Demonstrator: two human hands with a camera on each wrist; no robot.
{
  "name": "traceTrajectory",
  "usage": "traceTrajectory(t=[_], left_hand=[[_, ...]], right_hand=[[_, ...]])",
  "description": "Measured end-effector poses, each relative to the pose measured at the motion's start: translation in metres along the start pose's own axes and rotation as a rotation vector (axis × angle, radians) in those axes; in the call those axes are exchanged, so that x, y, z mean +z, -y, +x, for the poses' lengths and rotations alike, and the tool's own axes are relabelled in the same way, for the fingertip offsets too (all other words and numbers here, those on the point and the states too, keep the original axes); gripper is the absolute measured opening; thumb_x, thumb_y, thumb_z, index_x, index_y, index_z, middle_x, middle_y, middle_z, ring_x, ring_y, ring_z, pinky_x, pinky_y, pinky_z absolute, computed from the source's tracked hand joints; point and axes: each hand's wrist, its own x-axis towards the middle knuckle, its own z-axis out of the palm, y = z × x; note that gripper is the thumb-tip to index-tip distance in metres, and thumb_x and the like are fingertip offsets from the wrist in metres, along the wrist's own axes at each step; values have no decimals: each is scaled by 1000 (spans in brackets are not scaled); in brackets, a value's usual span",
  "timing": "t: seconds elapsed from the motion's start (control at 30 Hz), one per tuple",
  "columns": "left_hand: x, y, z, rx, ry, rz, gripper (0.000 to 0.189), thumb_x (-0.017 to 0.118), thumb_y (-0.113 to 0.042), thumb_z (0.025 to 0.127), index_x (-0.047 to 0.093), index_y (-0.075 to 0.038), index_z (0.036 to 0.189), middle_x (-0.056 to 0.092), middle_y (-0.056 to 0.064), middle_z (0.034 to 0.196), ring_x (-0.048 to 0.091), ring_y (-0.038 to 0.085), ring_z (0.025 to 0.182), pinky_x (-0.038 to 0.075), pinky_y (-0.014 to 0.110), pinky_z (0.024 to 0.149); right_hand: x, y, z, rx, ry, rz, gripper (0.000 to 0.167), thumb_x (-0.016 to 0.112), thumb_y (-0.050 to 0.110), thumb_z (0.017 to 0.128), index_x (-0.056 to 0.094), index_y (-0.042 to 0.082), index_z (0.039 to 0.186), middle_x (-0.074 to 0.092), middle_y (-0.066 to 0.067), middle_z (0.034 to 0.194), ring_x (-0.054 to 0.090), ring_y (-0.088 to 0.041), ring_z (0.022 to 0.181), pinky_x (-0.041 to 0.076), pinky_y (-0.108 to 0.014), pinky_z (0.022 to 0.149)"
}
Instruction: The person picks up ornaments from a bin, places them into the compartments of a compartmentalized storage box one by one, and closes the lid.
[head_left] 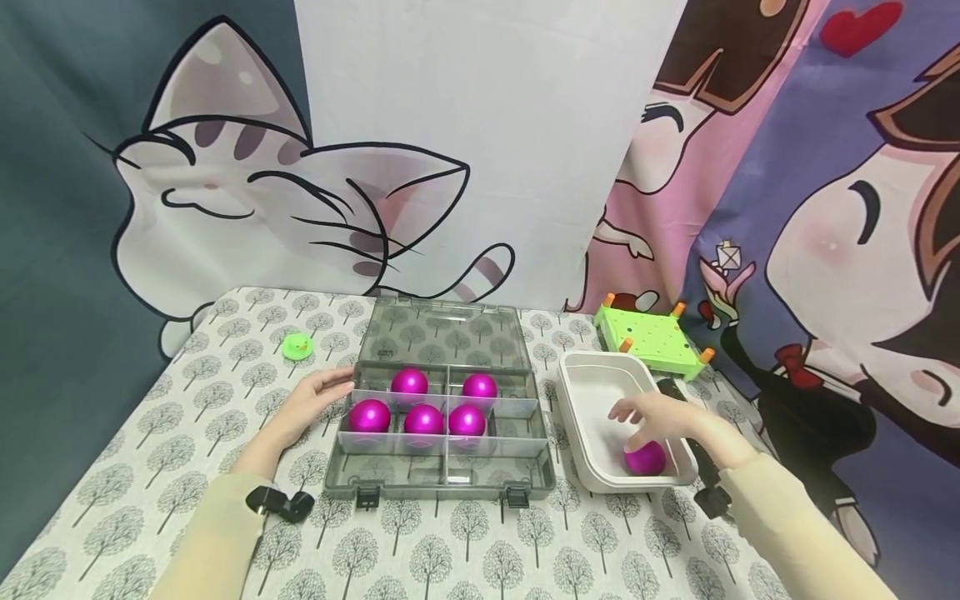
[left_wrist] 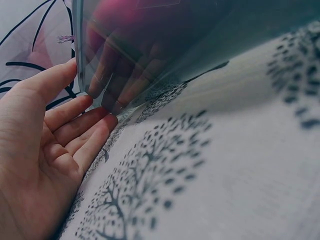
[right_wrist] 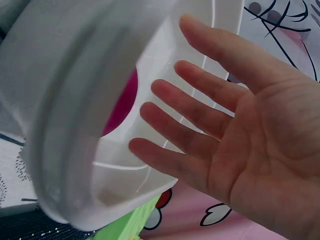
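Note:
A clear grey divided box [head_left: 498, 477] lies with its lid [head_left: 442, 333] folded back. Several shiny magenta balls [head_left: 423, 420] sit in its back and middle rows. My left hand [head_left: 311, 404] is at the box's left side; in the left wrist view its loosely bent fingers [left_wrist: 80, 112] rest against the clear wall. Over the white bin [head_left: 592, 450] to the right, my right hand [head_left: 660, 419] reaches in with fingers spread and nothing gripped. One magenta ball [head_left: 647, 460] lies at the bin's near end, just below that hand and partly hidden by the bin wall in the right wrist view.
A small green duck toy [head_left: 297, 346] stands at the back left. Behind the bin is a green pegged stand [head_left: 652, 340] with orange legs. A tree-print cloth [head_left: 420, 558] covers the table, and cartoon curtains [head_left: 487, 125] hang behind it.

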Motion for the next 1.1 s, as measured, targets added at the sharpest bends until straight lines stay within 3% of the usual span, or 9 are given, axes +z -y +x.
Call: traceTrajectory(t=[0.27, 0.4, 0.6, 0.8, 1.1], left_hand=[[0, -1, 0, 0, 0, 3, 54, 56, -17, 99, 38, 9, 143, 40, 29, 148, 43, 46, 134, 30, 55, 115], [-1, 0, 0, -3, -5, 5, 54, 56, -18, 99, 39, 9, 143, 40, 29, 148, 43, 46, 134, 30, 54, 115], [-1, 2, 1, 2, -1, 3, 55, 57, -19, 99, 40, 8, 143, 42, 28, 147, 45, 45, 132, 32, 54, 115], [-1, 2, 1, 0, -1, -8, 54, 57, -18, 99, 39, 9, 143, 41, 29, 148, 44, 46, 133, 30, 56, 115], [-1, 0, 1, 1, -1, -2, 54, 57, -17, 99, 40, 8, 143, 41, 29, 148, 45, 46, 132, 30, 56, 115]], right_hand=[[4, 3, -6, 103, 163, 37, 49, 82, 5, 71, 62, -1, 115, 66, -19, 114, 62, -35, 104, 54, -45, 89], [9, 1, -6, 92, 206, 23, 48, 80, 1, 69, 63, -2, 113, 66, -19, 112, 63, -34, 104, 54, -43, 90], [14, -1, -6, 117, 240, 28, 47, 77, -4, 67, 63, -3, 112, 66, -13, 108, 63, -20, 95, 57, -27, 77], [17, 0, -3, 152, 250, 35, 38, 76, -5, 66, 67, 2, 102, 64, -2, 95, 61, -11, 82, 56, -22, 68], [18, 0, -2, 122, 263, 15, 32, 76, -3, 67, 68, 4, 96, 61, 3, 86, 58, -7, 74, 53, -19, 64]])
